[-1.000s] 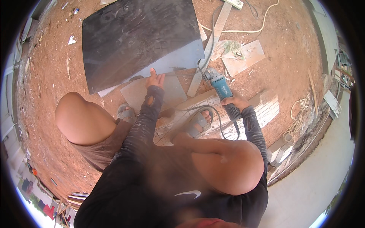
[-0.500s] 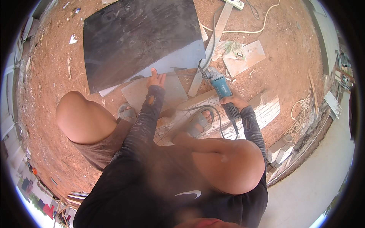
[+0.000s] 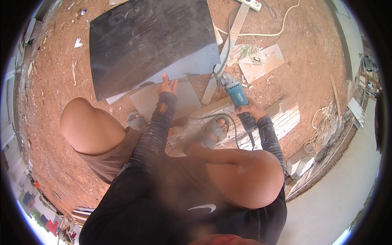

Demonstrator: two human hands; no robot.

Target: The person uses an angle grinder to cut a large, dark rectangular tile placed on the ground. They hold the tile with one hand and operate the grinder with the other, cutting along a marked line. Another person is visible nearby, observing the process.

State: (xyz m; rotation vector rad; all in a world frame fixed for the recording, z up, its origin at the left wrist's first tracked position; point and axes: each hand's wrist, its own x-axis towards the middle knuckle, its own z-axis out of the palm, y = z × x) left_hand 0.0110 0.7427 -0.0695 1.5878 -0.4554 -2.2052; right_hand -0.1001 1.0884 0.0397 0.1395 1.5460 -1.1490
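My right hand is wrapped round the body of a teal and black angle grinder. The grinder's disc end meets the near right corner of a large, glossy black slab, where a small notch shows. At the slab's near edge is my left hand, thumb on top; its other fingers seem to reach beneath the edge and are partly hidden. From the grinder's rear a dark cord loops past my sandalled foot.
Under the near side lie a grey tile and a long pale strip. To the right are a light tile offcut, a white power strip with a cable, and a tangle of rope. A cracked whitish board lies by my foot.
The grinder and my right hand have shifted very slightly left, and its disc end sits a touch lower against the slab's corner. My left hand and the slab look the same.
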